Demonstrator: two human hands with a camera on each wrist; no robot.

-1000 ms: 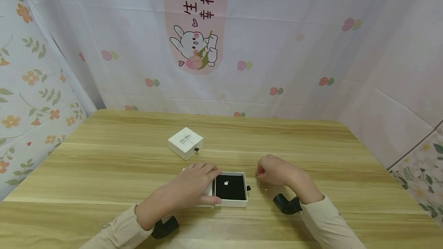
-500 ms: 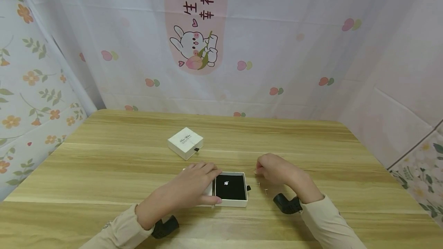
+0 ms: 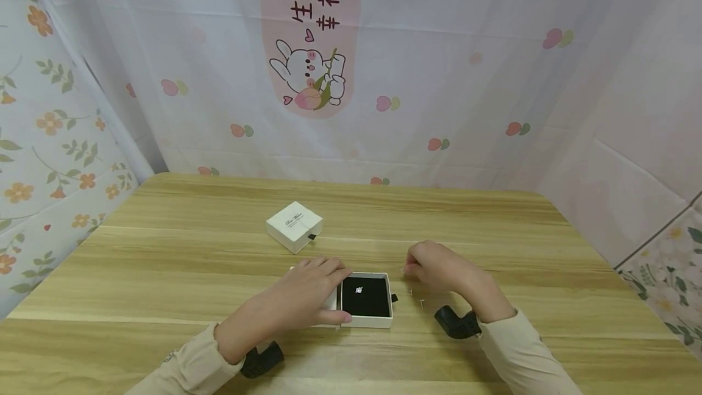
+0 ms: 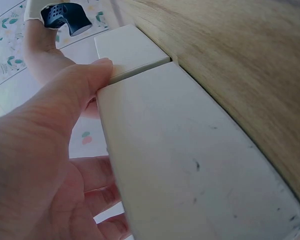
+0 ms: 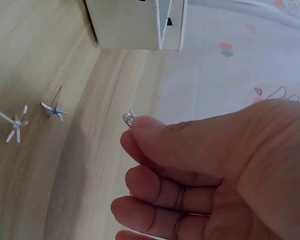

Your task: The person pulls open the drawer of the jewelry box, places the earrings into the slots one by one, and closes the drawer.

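My left hand (image 3: 296, 297) grips the sleeve of a white jewelry box (image 3: 370, 322), thumb along the near side and fingers over the far side. The box's drawer is slid out to the right. A sparkling silver earring (image 3: 359, 290) sits on its black pad (image 3: 375, 303). To the right of the drawer, my right hand (image 3: 439, 267) pinches another small sparkling earring (image 5: 130, 117) between thumb and index finger. Two starfish stud earrings, one with a blue centre (image 5: 55, 112) and one paler (image 5: 17, 125), lie on the table near the right hand.
A second white box (image 3: 294, 227) with printed lettering and a black pull tab stands shut farther back on the wooden table (image 3: 192, 230). Patterned curtains (image 3: 439, 78) hang behind. Each wrist wears a black mount (image 3: 457, 323).
My right hand has shifted slightly away from me, carrying the pinched earring a little farther back and left. The left hand and the box stay as they were.
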